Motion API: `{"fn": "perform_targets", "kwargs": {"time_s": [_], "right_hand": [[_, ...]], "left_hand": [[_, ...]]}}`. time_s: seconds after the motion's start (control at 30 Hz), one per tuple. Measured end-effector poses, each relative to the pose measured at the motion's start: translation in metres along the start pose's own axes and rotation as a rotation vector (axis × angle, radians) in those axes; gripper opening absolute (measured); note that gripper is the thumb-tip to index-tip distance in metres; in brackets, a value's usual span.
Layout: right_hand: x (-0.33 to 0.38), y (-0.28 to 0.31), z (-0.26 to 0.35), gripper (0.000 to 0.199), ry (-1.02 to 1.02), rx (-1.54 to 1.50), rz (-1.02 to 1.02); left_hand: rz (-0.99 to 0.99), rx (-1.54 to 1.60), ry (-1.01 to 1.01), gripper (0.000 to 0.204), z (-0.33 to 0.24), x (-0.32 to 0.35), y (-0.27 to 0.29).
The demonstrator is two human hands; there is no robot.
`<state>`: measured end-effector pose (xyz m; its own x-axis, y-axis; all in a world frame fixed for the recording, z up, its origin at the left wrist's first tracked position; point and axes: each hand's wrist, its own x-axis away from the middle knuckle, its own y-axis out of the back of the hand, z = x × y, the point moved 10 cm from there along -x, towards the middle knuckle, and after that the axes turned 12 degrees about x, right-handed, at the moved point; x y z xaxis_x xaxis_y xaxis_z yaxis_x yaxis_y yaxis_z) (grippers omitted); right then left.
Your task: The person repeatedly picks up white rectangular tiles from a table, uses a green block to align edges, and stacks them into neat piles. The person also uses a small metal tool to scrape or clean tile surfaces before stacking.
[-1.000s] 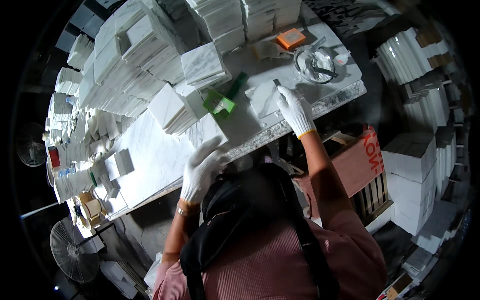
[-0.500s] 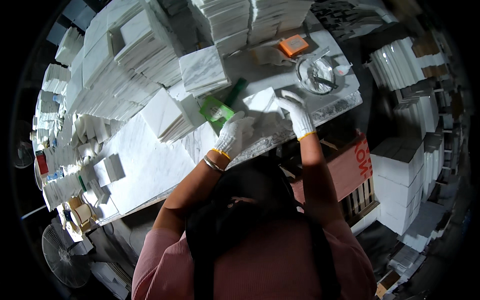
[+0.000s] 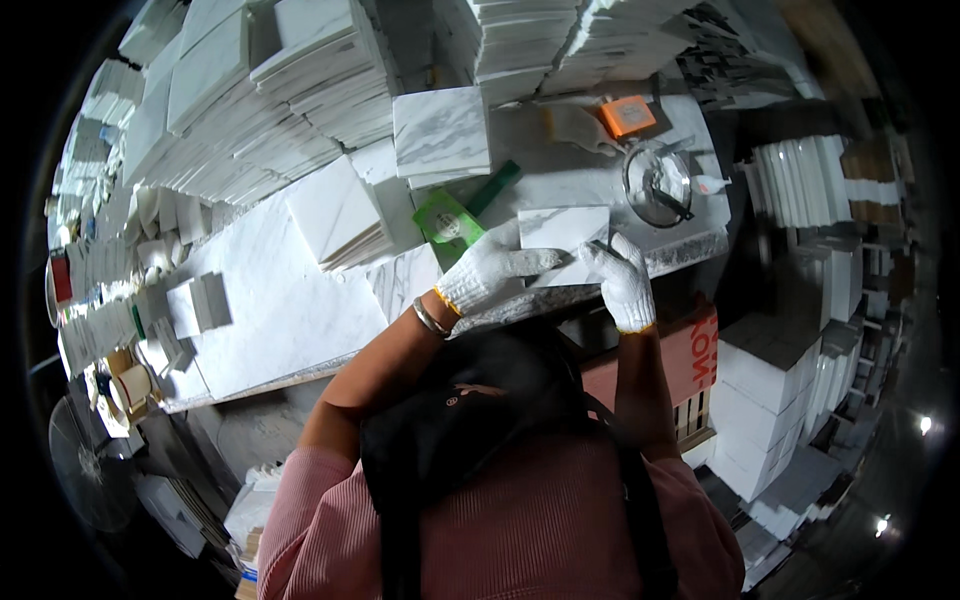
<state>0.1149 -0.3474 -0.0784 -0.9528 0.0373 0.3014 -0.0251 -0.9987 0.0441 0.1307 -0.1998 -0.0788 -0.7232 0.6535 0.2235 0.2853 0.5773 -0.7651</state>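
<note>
Item: one white tile [image 3: 563, 228], grey-veined, lying between the two hands at the near edge of the table [image 3: 270, 310]. Left hand [image 3: 490, 270]: white knitted glove, yellow cuff; its fingers are stretching over the tile's near left part, and whether they are pinching it cannot be told. Right hand [image 3: 622, 280]: matching glove; its fingers are gripping the tile's right edge, the thumb resting over the face. Bracelet [image 3: 430, 317], metallic: circling the wrist behind the left fingers.

Surroundings: green box [image 3: 447, 220], sitting just beyond the left hand's fingers, to their left; dark green strip [image 3: 495, 188], lying past that box; short tile stack [image 3: 442, 132], standing farther beyond the left fingers; leaning tile stack [image 3: 338, 212], standing well to their left. Clear bowl [image 3: 657, 185] with white contents, sitting beyond the right fingers; orange box [image 3: 627, 116] and loose glove [image 3: 585, 130], lying farther beyond them.
</note>
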Motion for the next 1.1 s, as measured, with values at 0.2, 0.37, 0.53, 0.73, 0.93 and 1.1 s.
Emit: {"fn": "perform_targets", "kwargs": {"time_s": [0.2, 0.37, 0.53, 0.73, 0.93, 1.1], "right_hand": [[-0.033, 0.012, 0.071, 0.042, 0.447, 0.628, -0.215], [-0.031, -0.047, 0.13, 0.051, 0.855, 1.004, -0.12], [-0.066, 0.029, 0.125, 0.03, 0.885, 0.987, -0.236], [-0.082, 0.1, 0.089, 0.027, 0.429, 0.402, 0.113], [-0.075, 0.081, 0.059, 0.039, -0.004, 0.039, 0.371], [-0.067, 0.062, 0.064, 0.05, 0.044, 0.205, 0.468]], "left_hand": [[-0.29, 0.364, 0.041, 0.06, 0.004, 0.003, -0.004], [-0.284, -0.628, -0.181, 0.04, 0.0, -0.016, -0.005], [-0.437, -0.193, -0.151, 0.048, 0.007, -0.016, -0.023], [-0.415, 0.253, -0.296, 0.064, 0.016, -0.02, -0.041], [-0.397, 0.242, -0.271, 0.069, 0.024, -0.029, -0.062], [-0.412, 0.227, -0.257, 0.069, 0.025, -0.031, -0.067]]}}
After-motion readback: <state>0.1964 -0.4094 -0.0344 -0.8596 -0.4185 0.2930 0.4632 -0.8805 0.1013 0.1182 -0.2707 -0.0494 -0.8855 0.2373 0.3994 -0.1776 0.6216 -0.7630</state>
